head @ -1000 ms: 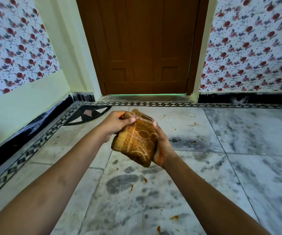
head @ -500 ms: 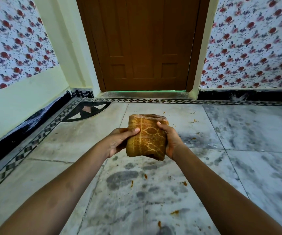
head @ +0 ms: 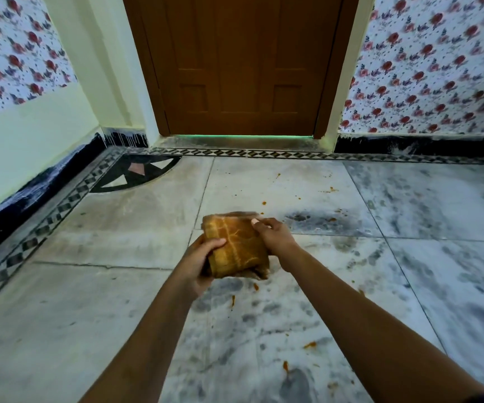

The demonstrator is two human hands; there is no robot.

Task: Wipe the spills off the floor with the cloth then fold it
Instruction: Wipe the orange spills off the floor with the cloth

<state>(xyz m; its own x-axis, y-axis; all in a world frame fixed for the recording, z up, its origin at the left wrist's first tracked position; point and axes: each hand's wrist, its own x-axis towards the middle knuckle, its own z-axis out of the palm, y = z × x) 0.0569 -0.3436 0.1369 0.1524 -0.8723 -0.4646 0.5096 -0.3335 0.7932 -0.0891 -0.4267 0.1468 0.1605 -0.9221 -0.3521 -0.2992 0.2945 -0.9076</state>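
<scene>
From my remote seat I see one marble floor point(head: 136, 234) filling the lower frame, its grey-veined slabs edged by one checkered border strip point(head: 45, 222) and one dark fan-shaped inlay point(head: 136, 175) at the left corner. One brown wooden door point(head: 240, 65) stands closed at the far end, flanked by two walls papered with red flowers, the left wall point(head: 16, 53) and the right wall point(head: 426, 62).

Two bare forearms reach forward over the floor. Between them sits one cloth point(head: 233, 247), mustard-brown with pale lines, folded into a thick pad and held in the air above the floor, clear of the slabs. The left hand point(head: 198, 264) grasps its near left edge, thumb lying across the top face. The right hand point(head: 272, 235) grips the far right corner, fingers curled over the fold.

Orange spills point(head: 310, 344) still dot the floor: I count roughly ten small flecks, scattered from near the door to the bottom edge, several lying directly under and just beyond the cloth. The hands and cloth cover part of the slab beneath them, so I cannot tell whether more flecks lie there.
</scene>
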